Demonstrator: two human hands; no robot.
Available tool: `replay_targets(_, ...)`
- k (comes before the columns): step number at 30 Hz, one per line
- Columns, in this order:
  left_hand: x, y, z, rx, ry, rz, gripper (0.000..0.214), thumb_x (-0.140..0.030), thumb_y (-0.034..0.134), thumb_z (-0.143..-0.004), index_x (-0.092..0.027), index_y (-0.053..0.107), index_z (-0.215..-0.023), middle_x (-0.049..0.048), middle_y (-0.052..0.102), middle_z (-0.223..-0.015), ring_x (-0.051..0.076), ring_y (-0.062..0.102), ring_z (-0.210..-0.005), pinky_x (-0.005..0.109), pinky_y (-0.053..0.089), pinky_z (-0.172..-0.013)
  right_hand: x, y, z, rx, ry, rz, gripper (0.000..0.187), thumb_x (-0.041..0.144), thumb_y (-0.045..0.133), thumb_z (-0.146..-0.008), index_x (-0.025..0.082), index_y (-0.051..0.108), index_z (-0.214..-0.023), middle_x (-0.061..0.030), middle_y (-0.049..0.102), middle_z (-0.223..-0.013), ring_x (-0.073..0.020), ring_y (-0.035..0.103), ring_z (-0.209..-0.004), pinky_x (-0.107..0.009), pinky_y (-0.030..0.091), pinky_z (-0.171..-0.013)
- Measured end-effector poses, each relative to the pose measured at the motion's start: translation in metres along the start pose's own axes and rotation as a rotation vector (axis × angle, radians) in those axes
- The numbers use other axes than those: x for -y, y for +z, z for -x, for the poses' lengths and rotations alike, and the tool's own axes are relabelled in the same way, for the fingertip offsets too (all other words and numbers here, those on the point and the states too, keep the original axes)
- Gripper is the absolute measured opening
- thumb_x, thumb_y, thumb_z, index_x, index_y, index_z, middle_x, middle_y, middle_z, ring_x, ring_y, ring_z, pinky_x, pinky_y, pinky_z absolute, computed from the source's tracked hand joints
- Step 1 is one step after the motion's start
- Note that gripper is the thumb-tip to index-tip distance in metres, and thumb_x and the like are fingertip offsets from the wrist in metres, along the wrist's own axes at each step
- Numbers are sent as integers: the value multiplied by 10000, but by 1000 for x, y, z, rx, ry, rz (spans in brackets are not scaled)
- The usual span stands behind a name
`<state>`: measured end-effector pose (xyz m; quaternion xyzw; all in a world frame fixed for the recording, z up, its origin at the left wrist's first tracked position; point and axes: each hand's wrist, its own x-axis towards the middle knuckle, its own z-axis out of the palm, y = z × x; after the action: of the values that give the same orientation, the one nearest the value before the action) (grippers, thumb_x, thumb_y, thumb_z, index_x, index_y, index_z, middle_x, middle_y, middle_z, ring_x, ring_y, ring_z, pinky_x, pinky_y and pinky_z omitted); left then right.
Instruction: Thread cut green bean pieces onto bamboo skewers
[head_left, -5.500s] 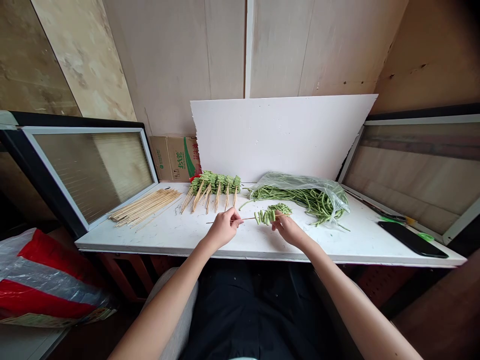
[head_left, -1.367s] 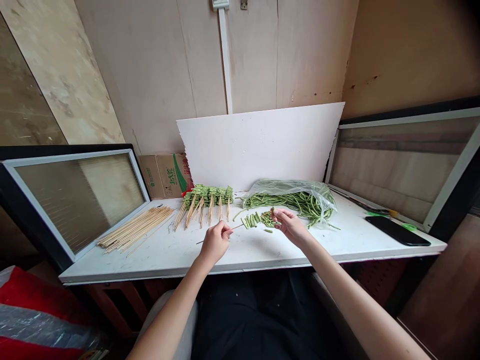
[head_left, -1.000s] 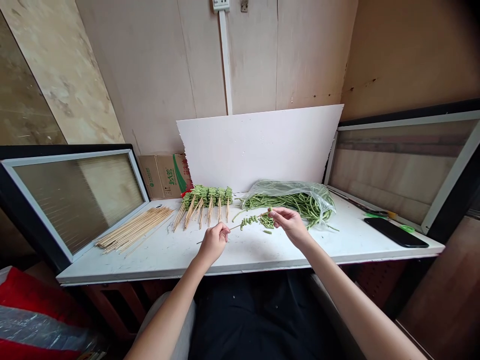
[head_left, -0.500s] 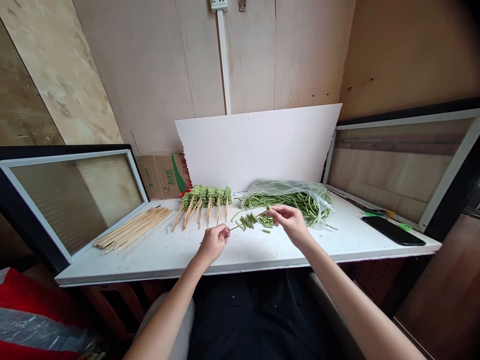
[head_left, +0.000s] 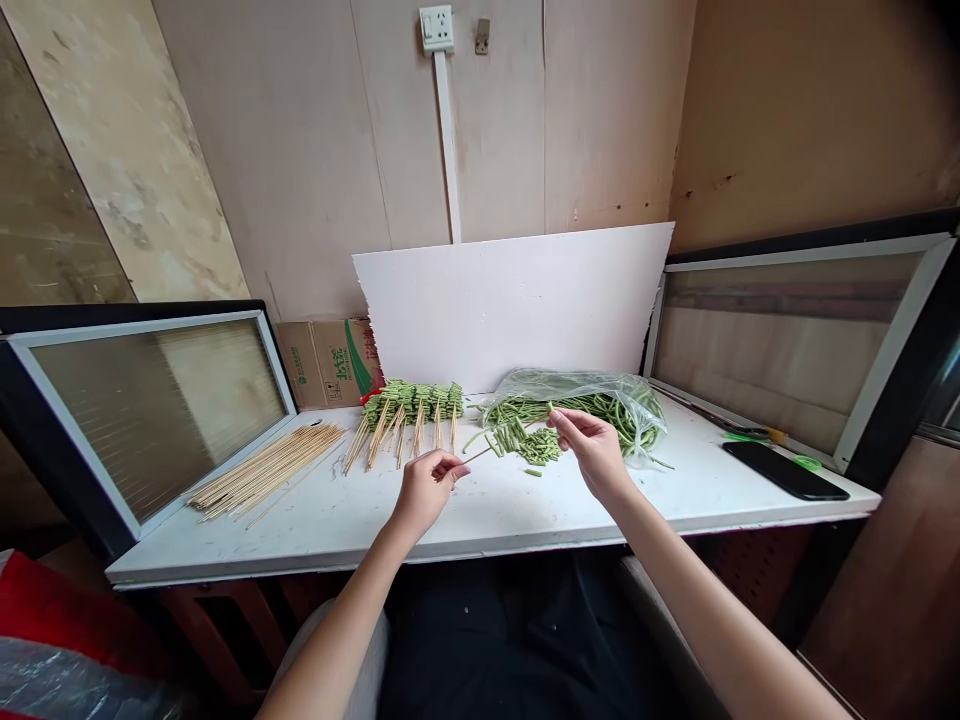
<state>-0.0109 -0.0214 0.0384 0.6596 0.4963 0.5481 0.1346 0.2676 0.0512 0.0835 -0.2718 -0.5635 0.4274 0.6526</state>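
Observation:
My left hand (head_left: pixel 427 492) is closed on the lower end of a thin wooden skewer (head_left: pixel 478 456). Several short green bean pieces (head_left: pixel 510 435) are threaded crosswise along it. Near the skewer's far end, my right hand (head_left: pixel 596 455) pinches a small bean piece (head_left: pixel 551 408) between thumb and finger. Whether the tip touches that piece is hard to make out. Just beyond the hands lies a heap of cut bean pieces (head_left: pixel 541 447), with one loose piece (head_left: pixel 533 473) in front of it.
Bare skewers (head_left: pixel 266 468) lie at the left of the white table (head_left: pixel 510 525). Filled bean skewers (head_left: pixel 420 400) are stacked at the back. Long beans fill a clear plastic bag (head_left: pixel 585 385). A phone (head_left: pixel 784 470) lies at right; a carton (head_left: pixel 326 360) and white board (head_left: pixel 510 310) stand behind.
The camera view has tilted up slightly. The skewer's bean pieces have shifted a little away from my left hand, toward the right. Both hands keep their grips.

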Motion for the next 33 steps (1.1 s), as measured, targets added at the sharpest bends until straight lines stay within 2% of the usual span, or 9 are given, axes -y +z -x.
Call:
replay_targets(6,-2,-3,2,21,101,-78,155,-284,719,-944,-178,770,-844,26,723,-724,135,625,-594,257,492,-617,-6,3,1,-8,2,-59,363,552,902,-747,225,798,-863,-39,717,-808,-125,478,-579,-307,395,-548)
replay_targets(11,5,0,5,44,189,-134,195,-168,605,-979,-186,752,-852,25,707,-728,150,637,-673,260,478,-674,-1,5,4,-11,-37,-40,337,528,913,-744,229,787,-839,-30,694,-818,-129,496,-610,-303,426,-578)
replay_targets(13,9,4,7,38,181,-143,235,-60,552,-933,-183,736,-854,18,684,-712,149,630,-674,254,476,-678,0,7,6,-4,-60,-31,322,516,911,-753,231,785,-831,-34,692,-847,-132,507,-631,-303,439,-592)
replay_targets(17,10,13,11,39,125,-157,379,103,427,-746,-175,678,-805,13,671,-730,136,617,-668,226,461,-649,-5,19,14,73,-81,-8,298,504,900,-775,236,772,-808,-39,681,-860,-152,547,-694,-299,459,-617)
replay_targets(19,7,15,12,50,117,-160,377,113,412,-712,-175,648,-770,15,674,-740,135,620,-680,219,458,-648,-8,28,19,110,-75,6,323,526,892,-775,235,752,-777,-40,678,-840,-167,565,-717,-304,473,-628)
replay_targets(23,1,13,11,19,122,-152,372,105,410,-740,-178,649,-777,13,671,-736,138,629,-689,218,462,-656,-8,36,24,113,-59,29,356,565,880,-769,237,740,-768,-43,690,-858,-176,580,-739,-306,485,-633)
replay_targets(28,0,7,7,-10,130,-171,374,84,436,-797,-184,695,-837,8,655,-711,148,628,-680,239,468,-676,-3,29,19,97,-31,111,364,587,887,-748,243,792,-821,-66,743,-914,-223,652,-850,-324,528,-689)
replay_targets(33,5,5,5,55,69,-170,307,-4,475,-898,-186,718,-851,9,652,-690,147,612,-652,245,450,-652,-18,20,12,133,4,179,434,648,840,-773,229,818,-886,-101,787,-988,-261,683,-877,-346,536,-683)
